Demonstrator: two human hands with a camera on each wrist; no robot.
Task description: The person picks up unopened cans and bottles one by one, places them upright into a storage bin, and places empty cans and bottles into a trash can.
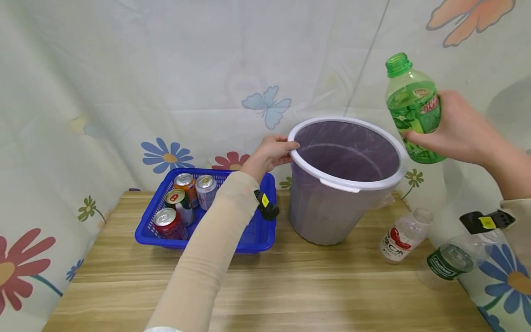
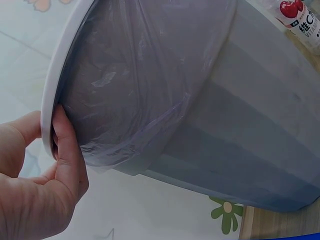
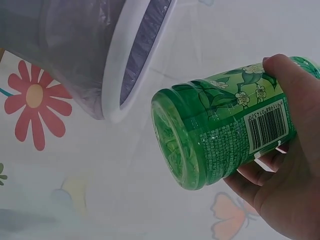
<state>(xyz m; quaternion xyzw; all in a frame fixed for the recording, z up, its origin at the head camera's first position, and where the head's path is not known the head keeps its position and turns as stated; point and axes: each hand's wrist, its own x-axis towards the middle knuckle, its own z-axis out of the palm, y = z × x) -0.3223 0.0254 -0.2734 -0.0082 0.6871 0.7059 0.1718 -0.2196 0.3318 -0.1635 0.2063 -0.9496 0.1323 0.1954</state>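
A grey trash can with a white rim and a thin plastic liner stands on the table, tipped a little. My left hand pinches its rim on the left side, thumb on top and fingers beneath. In the left wrist view the liner folds over the outside below the rim. My right hand grips a green plastic bottle, uncapped and tilted, up beside the can's right rim. The bottle's base and barcode label face the right wrist camera.
A blue basket with several drink cans sits on the left of the wooden table. Right of the trash can are a clear bottle with a cherry label and another clear bottle with a green label. A flowered curtain surrounds the table.
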